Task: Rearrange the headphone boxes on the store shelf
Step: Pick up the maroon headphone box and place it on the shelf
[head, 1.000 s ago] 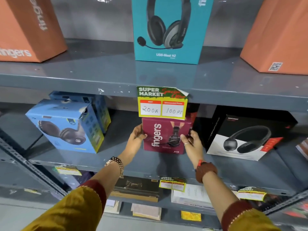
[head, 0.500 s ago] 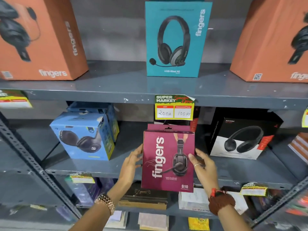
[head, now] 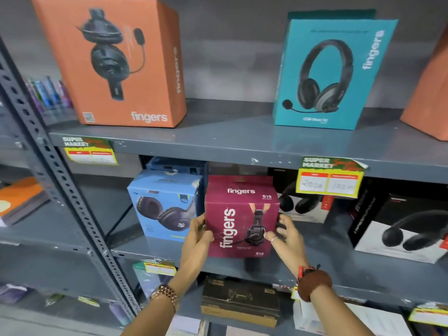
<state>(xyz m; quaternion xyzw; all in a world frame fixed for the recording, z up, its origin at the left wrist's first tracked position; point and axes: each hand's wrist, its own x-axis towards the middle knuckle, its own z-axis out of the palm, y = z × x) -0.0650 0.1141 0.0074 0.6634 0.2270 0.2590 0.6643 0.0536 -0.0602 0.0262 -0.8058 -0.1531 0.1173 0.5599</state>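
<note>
Setting the maroon Fingers S10 box (head: 242, 221) down squarely calls for keeping its printed face forward and its base flat on the middle shelf (head: 339, 270), just beside the light blue headphone box (head: 162, 207) without knocking it. The left hand (head: 197, 236) and right hand (head: 288, 236) clamp the box from opposite sides, fingers (head: 282, 219) moderately spread and curled round its edges. It stands upright at the shelf's front edge, between the blue box and the black-and-white headphone boxes (head: 400, 229); whether it rests there I cannot tell.
</note>
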